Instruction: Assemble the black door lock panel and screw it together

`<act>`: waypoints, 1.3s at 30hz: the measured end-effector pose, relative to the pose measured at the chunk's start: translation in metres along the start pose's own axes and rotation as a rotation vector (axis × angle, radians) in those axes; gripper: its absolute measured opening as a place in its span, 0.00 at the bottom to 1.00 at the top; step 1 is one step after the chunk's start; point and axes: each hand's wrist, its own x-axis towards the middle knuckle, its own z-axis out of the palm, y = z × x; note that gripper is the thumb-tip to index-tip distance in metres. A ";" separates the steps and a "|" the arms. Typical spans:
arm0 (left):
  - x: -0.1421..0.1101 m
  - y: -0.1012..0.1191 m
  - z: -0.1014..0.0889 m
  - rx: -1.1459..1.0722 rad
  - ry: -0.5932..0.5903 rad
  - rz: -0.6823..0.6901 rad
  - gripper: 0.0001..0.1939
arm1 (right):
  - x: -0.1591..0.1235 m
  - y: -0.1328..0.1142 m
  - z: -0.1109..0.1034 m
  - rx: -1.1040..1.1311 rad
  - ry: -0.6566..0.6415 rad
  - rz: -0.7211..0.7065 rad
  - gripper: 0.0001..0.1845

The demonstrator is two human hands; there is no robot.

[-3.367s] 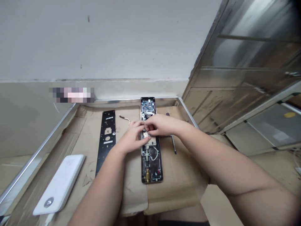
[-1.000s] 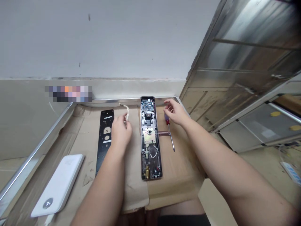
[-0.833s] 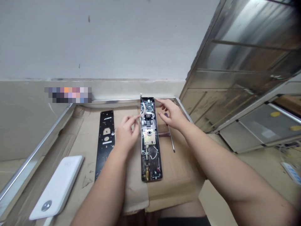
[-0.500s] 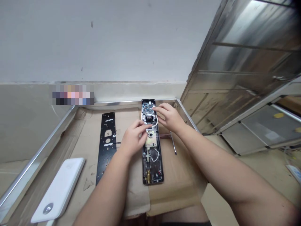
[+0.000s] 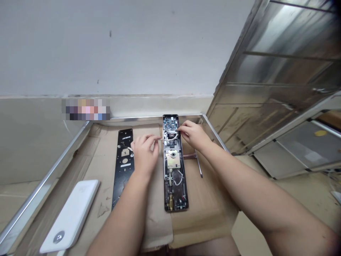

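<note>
White wire [image 5: 170, 139] crosses the open electronic door lock [image 5: 173, 160], which lies lengthwise mid-cardboard [image 5: 207, 217] near the far edge. Left hand [image 5: 144, 155] and right hand [image 5: 193, 134] each pinch the wire narrowly, just above the circuit board [image 5: 170, 124].

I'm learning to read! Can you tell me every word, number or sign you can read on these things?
No words can be read for sure.
White power bank: top mark and round badge too blurred.
Black metal plate: white markings too small.
Circuit board: print too small.
Patch on the wall: pixelated, unreadable.
</note>
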 end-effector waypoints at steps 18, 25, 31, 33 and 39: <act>-0.002 0.006 0.009 -0.287 -0.168 0.010 0.12 | -0.006 -0.005 0.000 0.209 0.380 -0.078 0.09; -0.008 0.002 0.023 -0.541 -0.084 0.007 0.44 | -0.004 -0.001 0.008 0.205 0.270 -0.076 0.08; -0.013 0.002 0.035 -0.402 -0.118 -0.163 0.38 | 0.005 -0.004 0.006 0.113 0.152 0.014 0.08; -0.014 -0.001 0.043 -0.425 -0.156 -0.297 0.40 | 0.011 -0.003 0.005 0.059 0.107 0.013 0.08; -0.016 -0.007 0.066 -0.784 -0.290 -0.632 0.40 | 0.027 0.007 0.010 -0.026 0.048 -0.063 0.10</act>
